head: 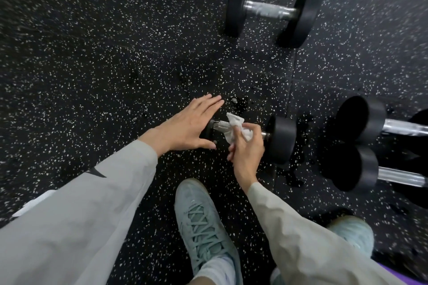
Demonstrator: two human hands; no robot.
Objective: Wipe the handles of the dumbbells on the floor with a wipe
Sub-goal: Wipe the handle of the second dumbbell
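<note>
White wipe (236, 127) pinched in my right hand (245, 146), pressed against the chrome handle (221, 125) of the near dumbbell (281, 139) lying on the speckled rubber floor (92, 65). My left hand (192, 126), fingers straight, rests flat on its left weight. Three more dumbbells lie beyond and right; pale green shoe (203, 229) below.

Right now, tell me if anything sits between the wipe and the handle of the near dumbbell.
Nothing visible does. The right hand presses the white wipe straight onto the near dumbbell's handle, while the left hand lies open over its left weight.
</note>
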